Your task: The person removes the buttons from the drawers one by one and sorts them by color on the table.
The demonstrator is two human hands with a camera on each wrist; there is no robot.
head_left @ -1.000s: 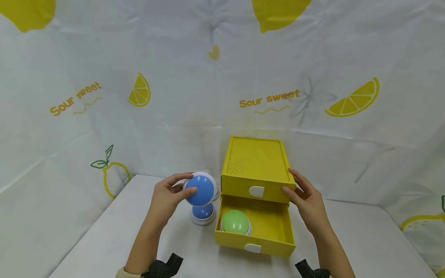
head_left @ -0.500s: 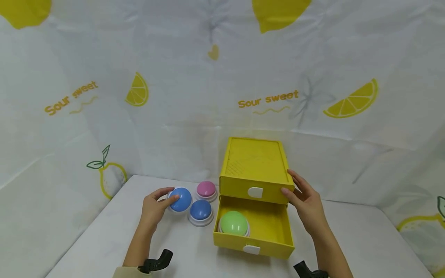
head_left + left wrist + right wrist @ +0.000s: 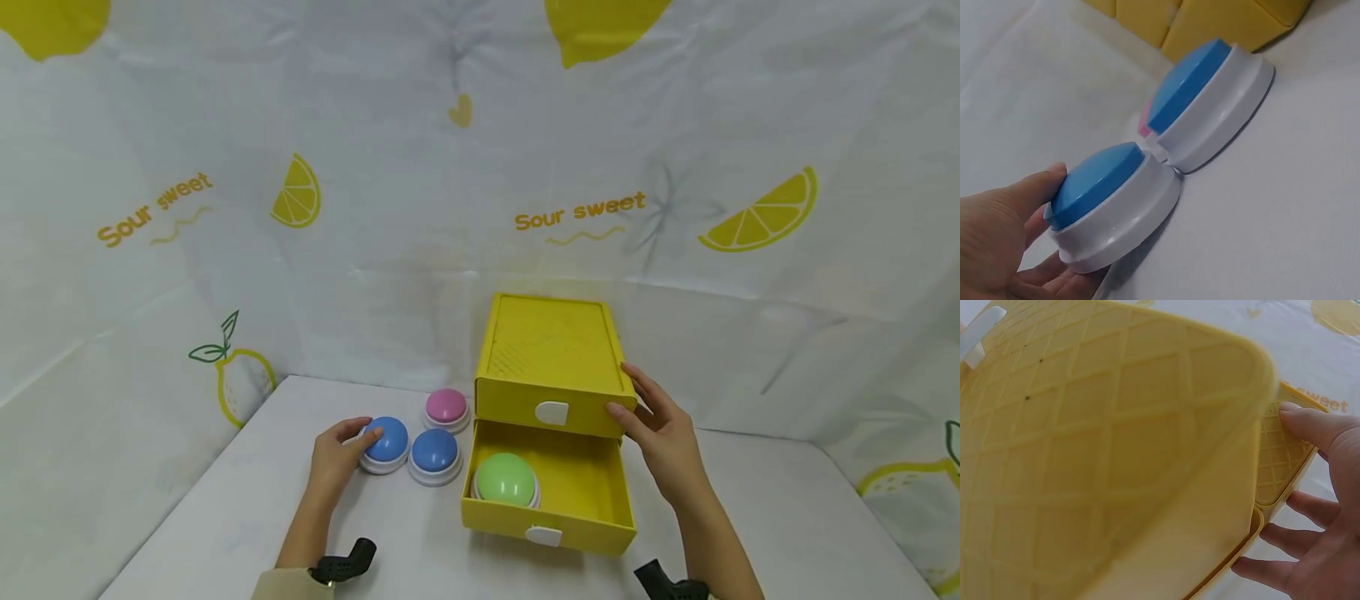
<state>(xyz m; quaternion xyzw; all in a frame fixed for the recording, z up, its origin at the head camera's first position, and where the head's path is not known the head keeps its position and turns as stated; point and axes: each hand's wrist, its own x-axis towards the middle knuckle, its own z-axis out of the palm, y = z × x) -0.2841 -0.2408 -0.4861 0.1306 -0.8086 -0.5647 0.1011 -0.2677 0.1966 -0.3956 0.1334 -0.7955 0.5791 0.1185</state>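
Left hand (image 3: 335,455) pinches the left blue button (image 3: 387,440), which lies right of the fingers, thumb on dome edge; it hung tilted half a second ago and now sits nearly flat on the white table (image 3: 420,554), so looks about placed, unreleased. Just right is the second blue button (image 3: 435,451), pink button (image 3: 446,406) above. Lower right, right hand (image 3: 666,446) grips the yellow cabinet (image 3: 555,342) corner between thumb and fingers, green button (image 3: 506,479) in its pulled-out lower drawer (image 3: 506,518).

White table (image 3: 420,550) — lemon-print sheet (image 3: 390,325) behind, orange "Sour sweet" lettering (image 3: 609,207), yellow heart (image 3: 462,111).
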